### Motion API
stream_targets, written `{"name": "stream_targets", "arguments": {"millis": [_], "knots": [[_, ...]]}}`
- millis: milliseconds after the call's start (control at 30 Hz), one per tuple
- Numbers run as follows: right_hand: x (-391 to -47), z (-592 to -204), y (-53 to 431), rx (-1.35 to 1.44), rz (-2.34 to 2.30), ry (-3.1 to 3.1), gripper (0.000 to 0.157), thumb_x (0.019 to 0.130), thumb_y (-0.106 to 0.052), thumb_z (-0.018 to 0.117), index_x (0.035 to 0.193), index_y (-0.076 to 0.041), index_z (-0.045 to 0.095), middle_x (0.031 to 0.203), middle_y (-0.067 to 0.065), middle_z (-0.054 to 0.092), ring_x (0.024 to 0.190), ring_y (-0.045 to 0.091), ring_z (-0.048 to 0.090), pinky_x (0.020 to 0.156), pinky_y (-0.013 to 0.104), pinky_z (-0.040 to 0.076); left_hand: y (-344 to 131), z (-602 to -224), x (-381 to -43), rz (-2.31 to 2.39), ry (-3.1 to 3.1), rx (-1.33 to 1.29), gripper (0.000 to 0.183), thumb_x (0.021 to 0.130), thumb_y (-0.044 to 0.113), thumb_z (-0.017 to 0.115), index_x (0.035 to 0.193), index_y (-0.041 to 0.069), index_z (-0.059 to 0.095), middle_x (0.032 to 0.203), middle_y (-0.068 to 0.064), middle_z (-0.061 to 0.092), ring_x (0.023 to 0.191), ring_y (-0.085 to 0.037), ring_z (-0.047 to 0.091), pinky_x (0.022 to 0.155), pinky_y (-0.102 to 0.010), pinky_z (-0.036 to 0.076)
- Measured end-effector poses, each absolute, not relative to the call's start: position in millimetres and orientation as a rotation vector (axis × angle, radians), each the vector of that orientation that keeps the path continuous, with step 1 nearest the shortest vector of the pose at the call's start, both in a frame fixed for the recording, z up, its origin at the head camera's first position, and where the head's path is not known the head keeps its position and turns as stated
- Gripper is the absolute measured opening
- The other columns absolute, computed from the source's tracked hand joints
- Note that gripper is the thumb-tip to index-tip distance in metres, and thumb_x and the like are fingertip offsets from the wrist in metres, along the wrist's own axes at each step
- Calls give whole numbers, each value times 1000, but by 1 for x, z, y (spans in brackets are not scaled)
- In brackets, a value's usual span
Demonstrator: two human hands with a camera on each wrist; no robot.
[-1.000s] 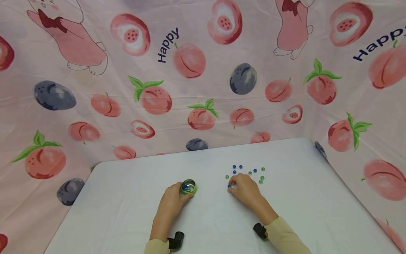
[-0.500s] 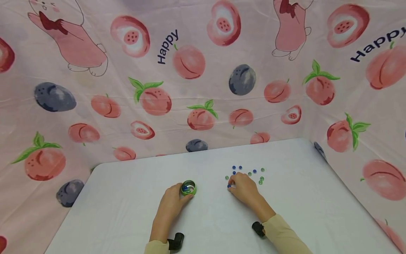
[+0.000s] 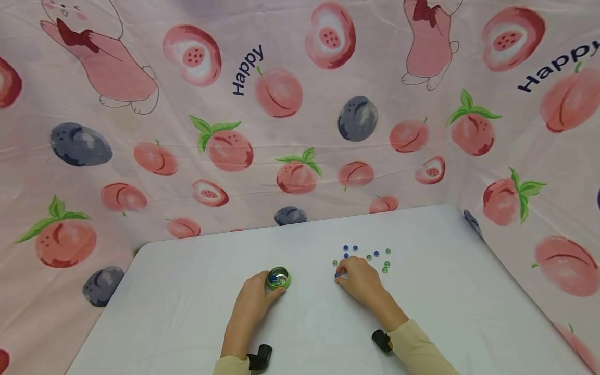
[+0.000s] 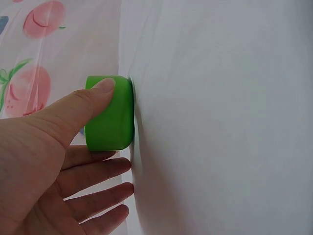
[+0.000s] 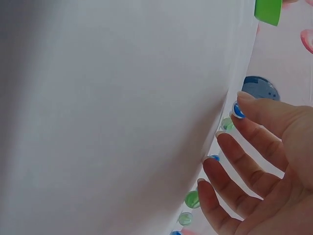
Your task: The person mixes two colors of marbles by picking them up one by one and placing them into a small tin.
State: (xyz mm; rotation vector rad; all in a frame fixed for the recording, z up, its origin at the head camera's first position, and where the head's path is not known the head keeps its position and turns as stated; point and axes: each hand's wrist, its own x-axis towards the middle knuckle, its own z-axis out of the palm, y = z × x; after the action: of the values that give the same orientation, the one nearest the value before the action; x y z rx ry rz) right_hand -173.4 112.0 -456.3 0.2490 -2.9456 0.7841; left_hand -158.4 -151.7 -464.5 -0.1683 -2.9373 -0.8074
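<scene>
My left hand [image 3: 253, 296] holds a small round green cup [image 4: 111, 122], thumb on the near side and fingers behind it. The cup stands upright on the table, and blue and clear-green glass marbles [image 3: 274, 279] lie inside. To the right, my right hand [image 3: 363, 281] pinches a blue marble [image 5: 238, 110] between thumb and index fingertip, low over the tabletop. Its other fingers are spread and loosely bent in the right wrist view. Just beyond that hand lie several loose marbles, among them a green one [image 3: 335, 263] and a blue one [image 3: 376, 253].
A white cloth covers the table [image 3: 178, 302]. Pink fabric [image 3: 262, 130] printed with fruit rises behind it and at both sides. More green marbles [image 3: 388, 251] lie right of the right hand. Black wrist cameras [image 3: 382, 341] sit on both wrists.
The right hand shifts very slightly left with the blue marble between its fingertips. The left hand and the cup stay in place.
</scene>
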Motion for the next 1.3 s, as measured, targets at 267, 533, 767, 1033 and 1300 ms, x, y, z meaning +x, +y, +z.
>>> {"name": "stream_targets", "arguments": {"millis": [267, 533, 767, 1033, 1300], "knots": [[-170, -452, 109, 262, 822, -2928, 10, 84, -18, 82, 88, -13, 74, 86, -1, 64, 77, 13, 57, 68, 31, 52, -151, -462, -158, -829, -2934, -169, 51, 87, 28, 79, 122, -6, 64, 117, -21, 69, 113, -38, 64, 97, -51, 51], [-165, -450, 107, 271, 872, -2898, 10, 85, -19, 81, 89, -13, 74, 88, 0, 66, 80, 14, 59, 70, 33, 52, -150, -460, -157, -831, -2937, -161, 51, 87, 28, 79, 122, -6, 64, 118, -21, 69, 114, -38, 64, 98, -51, 51], [-161, -448, 105, 273, 931, -2872, 10, 85, -19, 81, 89, -13, 74, 93, 1, 68, 86, 16, 61, 74, 36, 53, -150, -459, -157, -836, -2939, -155, 51, 87, 28, 80, 121, -6, 64, 118, -21, 69, 114, -38, 64, 98, -51, 51], [-160, -444, 99, 293, 956, -2840, 9, 86, -19, 80, 90, -13, 74, 94, 3, 69, 91, 20, 63, 78, 38, 54, -150, -459, -156, -830, -2934, -162, 51, 86, 28, 80, 121, -7, 64, 116, -21, 69, 113, -38, 64, 96, -51, 52], [-163, -441, 90, 320, 984, -2828, 9, 87, -19, 79, 92, -13, 75, 94, 4, 69, 92, 22, 64, 80, 39, 55, -150, -460, -156, -828, -2924, -169, 50, 86, 27, 80, 120, -6, 64, 115, -21, 69, 111, -37, 65, 95, -51, 52]]}}
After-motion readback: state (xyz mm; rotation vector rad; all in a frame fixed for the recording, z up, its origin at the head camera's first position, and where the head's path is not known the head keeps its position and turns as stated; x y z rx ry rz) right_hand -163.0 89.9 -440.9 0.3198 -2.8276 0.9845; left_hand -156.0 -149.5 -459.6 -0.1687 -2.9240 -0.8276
